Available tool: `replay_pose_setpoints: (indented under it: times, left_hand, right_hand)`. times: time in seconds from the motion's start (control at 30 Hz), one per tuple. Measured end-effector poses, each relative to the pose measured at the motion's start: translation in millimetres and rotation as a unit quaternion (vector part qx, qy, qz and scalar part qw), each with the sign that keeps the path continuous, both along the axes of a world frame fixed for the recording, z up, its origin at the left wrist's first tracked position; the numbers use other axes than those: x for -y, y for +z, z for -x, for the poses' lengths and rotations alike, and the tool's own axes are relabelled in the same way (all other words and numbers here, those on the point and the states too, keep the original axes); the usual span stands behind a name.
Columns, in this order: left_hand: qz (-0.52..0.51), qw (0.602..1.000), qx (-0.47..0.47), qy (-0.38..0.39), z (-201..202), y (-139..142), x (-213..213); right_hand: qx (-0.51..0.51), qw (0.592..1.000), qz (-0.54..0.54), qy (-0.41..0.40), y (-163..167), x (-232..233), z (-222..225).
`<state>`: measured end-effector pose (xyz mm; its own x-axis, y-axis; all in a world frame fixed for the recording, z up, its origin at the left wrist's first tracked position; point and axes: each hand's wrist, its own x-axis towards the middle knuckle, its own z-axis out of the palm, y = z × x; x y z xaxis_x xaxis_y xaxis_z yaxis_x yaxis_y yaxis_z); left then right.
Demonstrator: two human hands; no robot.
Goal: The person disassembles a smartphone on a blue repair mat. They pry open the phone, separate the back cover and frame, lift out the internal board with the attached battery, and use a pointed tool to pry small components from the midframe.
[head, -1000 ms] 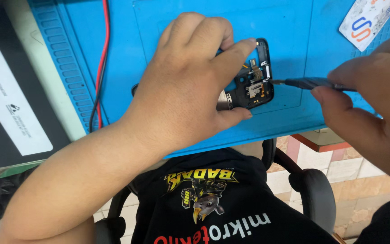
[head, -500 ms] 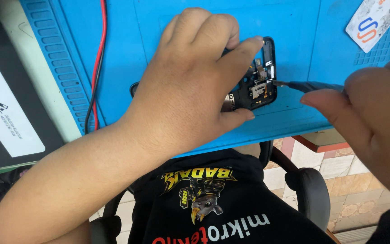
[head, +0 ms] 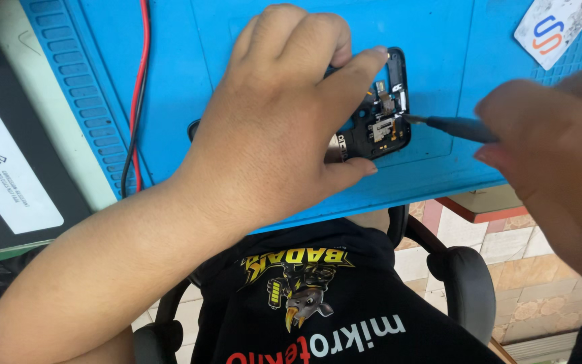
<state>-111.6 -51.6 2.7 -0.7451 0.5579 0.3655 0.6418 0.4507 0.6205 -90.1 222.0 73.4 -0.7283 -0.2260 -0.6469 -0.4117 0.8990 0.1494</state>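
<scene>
At the far left, a red and black cable lies on the blue mat. The left hand is clamped on an opened black phone frame on the mat. The right hand grips a thin tool, its tip touching the frame.

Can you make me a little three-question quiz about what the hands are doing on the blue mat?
1. True or false: the left hand presses down on the opened phone.
2. What does the right hand hold? A) a thin dark tool B) a hammer C) a cup
3. What colours are the two wires lying on the blue mat?

Key:
1. True.
2. A; the tool has its tip at the phone's inner parts.
3. Red and black.
</scene>
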Motion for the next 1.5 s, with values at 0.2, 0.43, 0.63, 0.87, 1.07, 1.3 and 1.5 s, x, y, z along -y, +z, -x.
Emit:
replay_pose_setpoints:
  times: [0.2, 0.43, 0.63, 0.87, 1.07, 1.3, 1.5]
  left_hand:
    - [0.003, 1.0, 0.005, -0.002, 0, 1, 0]
    - [0.003, 1.0, 0.004, -0.001, 0, 1, 0]
    - [0.004, 1.0, 0.008, -0.001, 1, 1, 0]
    - [0.008, 1.0, 0.006, -0.001, 1, 2, -1]
    - [0.013, 1.0, 0.009, -0.001, 1, 3, -2]
    - [0.013, 1.0, 0.011, -0.001, 2, 6, -4]
    - [0.001, 0.999, 0.04, -0.011, 3, 10, -3]
  right_hand:
    - [0.017, 0.999, -0.01, -0.042, -12, 3, 3]
    - [-0.117, 0.978, 0.163, 0.064, -1, -13, -6]
    - [0.05, 0.993, -0.001, -0.109, -25, -25, 1]
    - [-0.042, 0.995, 0.094, -0.004, -1, -7, 2]
    - [-0.129, 0.964, 0.215, 0.093, 14, -1, 5]
    - [-0.136, 0.959, 0.24, 0.07, -13, -45, -11]
    - [-0.106, 0.937, 0.326, -0.057, -60, -107, -14]
